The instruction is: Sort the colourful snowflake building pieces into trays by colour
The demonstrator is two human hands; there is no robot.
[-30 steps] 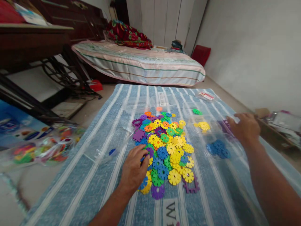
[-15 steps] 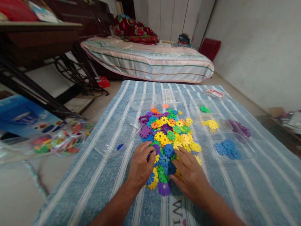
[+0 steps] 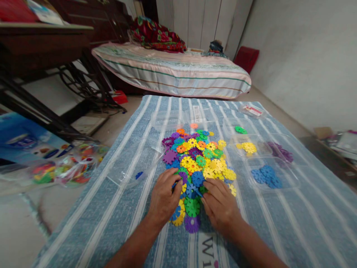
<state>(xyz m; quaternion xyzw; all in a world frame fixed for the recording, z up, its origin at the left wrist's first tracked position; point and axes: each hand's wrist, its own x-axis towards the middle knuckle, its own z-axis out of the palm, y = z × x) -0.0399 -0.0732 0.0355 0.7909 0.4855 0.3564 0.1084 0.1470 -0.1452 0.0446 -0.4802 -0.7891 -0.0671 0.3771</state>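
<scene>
A heap of small plastic gear-shaped discs [image 3: 198, 163] in yellow, blue, green, purple and orange lies on a blue-and-white striped mat [image 3: 117, 178]. My left hand [image 3: 164, 197] rests palm-down on the near left edge of the heap, fingers curled over blue and yellow discs. My right hand [image 3: 220, 204] lies flat on the near right edge, fingertips touching a blue disc [image 3: 192, 190] and a green disc [image 3: 192, 206]. Whether either hand grips a disc is hidden by the fingers.
Clear trays on the right hold sorted blue discs [image 3: 266, 175], yellow discs [image 3: 247, 147], purple discs [image 3: 280, 150] and a green disc [image 3: 240, 130]. A clear tray [image 3: 134, 173] with one blue disc lies left of the heap. A bag of coloured pieces [image 3: 67, 167] lies off the mat. A mattress [image 3: 173, 72] lies beyond.
My right hand came back from the trays on the right to the near right edge of the heap, then slid a little nearer to me. My left hand stayed on the heap.
</scene>
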